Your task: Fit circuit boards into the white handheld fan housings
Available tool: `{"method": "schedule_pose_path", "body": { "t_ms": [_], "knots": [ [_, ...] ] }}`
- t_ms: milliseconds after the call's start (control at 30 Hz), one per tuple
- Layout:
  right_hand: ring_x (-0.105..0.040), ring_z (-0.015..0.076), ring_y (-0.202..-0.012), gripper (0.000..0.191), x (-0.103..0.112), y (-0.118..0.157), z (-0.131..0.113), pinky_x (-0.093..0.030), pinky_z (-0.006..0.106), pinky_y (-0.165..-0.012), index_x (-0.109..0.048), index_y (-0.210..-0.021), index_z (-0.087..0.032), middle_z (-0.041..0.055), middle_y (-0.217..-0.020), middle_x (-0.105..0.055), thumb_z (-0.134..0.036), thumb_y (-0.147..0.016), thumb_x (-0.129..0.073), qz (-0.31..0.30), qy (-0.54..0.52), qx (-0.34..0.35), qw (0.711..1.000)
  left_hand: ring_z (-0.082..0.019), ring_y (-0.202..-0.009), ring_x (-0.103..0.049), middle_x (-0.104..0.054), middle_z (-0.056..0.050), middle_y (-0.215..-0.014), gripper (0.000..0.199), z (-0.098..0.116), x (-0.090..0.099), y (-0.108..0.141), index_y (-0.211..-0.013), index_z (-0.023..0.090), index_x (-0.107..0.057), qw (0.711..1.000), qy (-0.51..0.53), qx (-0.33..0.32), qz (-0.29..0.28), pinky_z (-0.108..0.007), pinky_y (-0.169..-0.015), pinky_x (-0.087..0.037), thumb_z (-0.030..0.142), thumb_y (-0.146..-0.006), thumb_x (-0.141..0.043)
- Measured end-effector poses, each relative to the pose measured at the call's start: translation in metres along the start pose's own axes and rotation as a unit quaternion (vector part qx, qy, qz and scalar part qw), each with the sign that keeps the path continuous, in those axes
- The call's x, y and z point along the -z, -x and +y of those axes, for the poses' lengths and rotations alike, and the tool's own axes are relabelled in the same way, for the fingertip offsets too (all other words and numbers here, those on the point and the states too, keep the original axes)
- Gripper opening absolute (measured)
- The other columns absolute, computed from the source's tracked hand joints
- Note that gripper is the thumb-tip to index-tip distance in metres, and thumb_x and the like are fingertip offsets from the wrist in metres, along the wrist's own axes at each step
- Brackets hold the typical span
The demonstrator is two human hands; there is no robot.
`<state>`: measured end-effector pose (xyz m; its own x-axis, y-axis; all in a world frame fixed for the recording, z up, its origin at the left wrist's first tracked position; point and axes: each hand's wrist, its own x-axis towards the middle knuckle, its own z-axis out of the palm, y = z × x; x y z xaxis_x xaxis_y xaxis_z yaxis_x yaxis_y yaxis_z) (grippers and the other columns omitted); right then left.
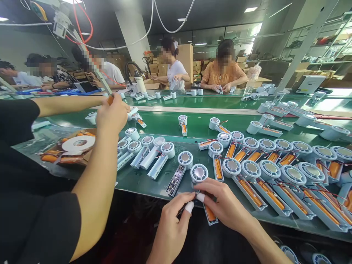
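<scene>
My left hand (174,223) and my right hand (222,203) meet at the table's front edge, both pinched, with white covers on the thumbs. Between their fingertips is something small and dark, too small to make out. Just behind my right fingers is the round head of a light blue fan (199,172); its handle, holding an orange battery (211,214), shows below my right hand and sticks out past the edge. Left of it lies a fan with a bare circuit board (176,180) in its open handle.
Many open fans with orange batteries (250,190) fill the right side. Closed fans (158,167) lie left of centre. A co-worker's arm (96,183) reaches across the left, near a box with a white tape roll (78,144). Behind runs a green belt (162,124); people sit beyond.
</scene>
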<state>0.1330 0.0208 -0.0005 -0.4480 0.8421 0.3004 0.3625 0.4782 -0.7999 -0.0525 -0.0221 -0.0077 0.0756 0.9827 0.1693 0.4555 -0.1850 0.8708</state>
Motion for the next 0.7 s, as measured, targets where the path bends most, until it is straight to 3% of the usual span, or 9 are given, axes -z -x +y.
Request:
{"method": "schedule_pose_path", "body": {
  "t_ms": [133, 233, 367, 433, 567, 633, 700],
  "knots": [
    [-0.063, 0.0140, -0.081, 0.024, -0.001, -0.002, 0.000, -0.048, 0.024, -0.073, -0.073, -0.100, -0.024, 0.0009, -0.090, -0.065, -0.008, -0.096, -0.056, 0.002, -0.009, 0.010, 1.000, -0.017, -0.078, -0.072, -0.076, -0.009, -0.116, 0.029, -0.005, 0.003, -0.004, -0.110, 0.023, -0.076, 0.998, 0.047, 0.036, -0.033, -0.025, -0.066, -0.062, 0.028, -0.093, -0.054],
    [-0.064, 0.0147, -0.081, 0.021, -0.004, -0.001, 0.002, -0.049, 0.025, -0.073, -0.073, -0.099, -0.023, 0.0018, -0.091, -0.065, -0.010, -0.096, -0.057, 0.017, -0.008, -0.008, 1.000, -0.018, -0.080, -0.072, -0.075, -0.010, -0.114, 0.028, -0.008, 0.003, -0.007, -0.108, 0.021, -0.076, 0.996, 0.066, 0.045, -0.038, -0.026, -0.066, -0.062, 0.032, -0.093, -0.055],
    [-0.063, 0.0195, -0.086, 0.022, -0.001, 0.001, -0.007, -0.049, 0.030, -0.076, -0.072, -0.108, -0.023, 0.0055, -0.095, -0.063, -0.018, -0.098, -0.053, 0.034, 0.062, -0.032, 0.997, -0.021, -0.087, -0.073, -0.075, -0.010, -0.113, 0.031, 0.003, 0.000, -0.009, -0.113, 0.021, -0.073, 0.997, 0.052, 0.053, -0.027, -0.032, -0.079, -0.062, 0.035, -0.094, -0.053],
    [-0.061, 0.0192, -0.079, 0.023, 0.004, 0.003, -0.016, -0.047, 0.030, -0.072, -0.071, -0.112, -0.022, 0.0046, -0.089, -0.064, -0.023, -0.099, -0.053, 0.024, 0.075, -0.058, 0.995, -0.024, -0.097, -0.072, -0.075, -0.009, -0.118, 0.035, 0.013, -0.003, -0.005, -0.118, 0.024, -0.072, 0.997, 0.042, 0.051, -0.029, -0.036, -0.090, -0.059, 0.038, -0.096, -0.049],
    [-0.054, 0.0148, -0.060, 0.025, 0.013, 0.004, -0.022, -0.042, 0.025, -0.058, -0.070, -0.108, -0.020, -0.0012, -0.066, -0.060, -0.038, -0.097, -0.058, -0.009, -0.035, -0.162, 0.986, -0.027, -0.121, -0.064, -0.072, -0.003, -0.128, 0.044, 0.028, -0.012, 0.012, -0.127, 0.033, -0.068, 0.986, 0.084, 0.146, 0.021, -0.040, -0.103, -0.051, 0.053, -0.099, -0.041],
    [-0.053, 0.0147, -0.061, 0.027, 0.016, 0.003, -0.018, -0.040, 0.024, -0.057, -0.070, -0.105, -0.019, -0.0012, -0.067, -0.060, -0.042, -0.093, -0.063, -0.012, -0.093, -0.196, 0.976, -0.028, -0.123, -0.062, -0.073, -0.004, -0.125, 0.046, 0.026, -0.017, 0.016, -0.127, 0.034, -0.068, 0.973, 0.114, 0.196, 0.042, -0.042, -0.106, -0.047, 0.057, -0.098, -0.040],
    [-0.055, 0.0157, -0.069, 0.025, 0.017, 0.002, -0.012, -0.042, 0.024, -0.060, -0.071, -0.100, -0.019, 0.0004, -0.075, -0.062, -0.041, -0.089, -0.067, -0.010, -0.157, -0.205, 0.966, -0.030, -0.118, -0.064, -0.074, -0.008, -0.119, 0.046, 0.019, -0.021, 0.012, -0.120, 0.028, -0.069, 0.971, 0.133, 0.192, 0.045, -0.043, -0.103, -0.049, 0.058, -0.096, -0.045]
  ]
}}
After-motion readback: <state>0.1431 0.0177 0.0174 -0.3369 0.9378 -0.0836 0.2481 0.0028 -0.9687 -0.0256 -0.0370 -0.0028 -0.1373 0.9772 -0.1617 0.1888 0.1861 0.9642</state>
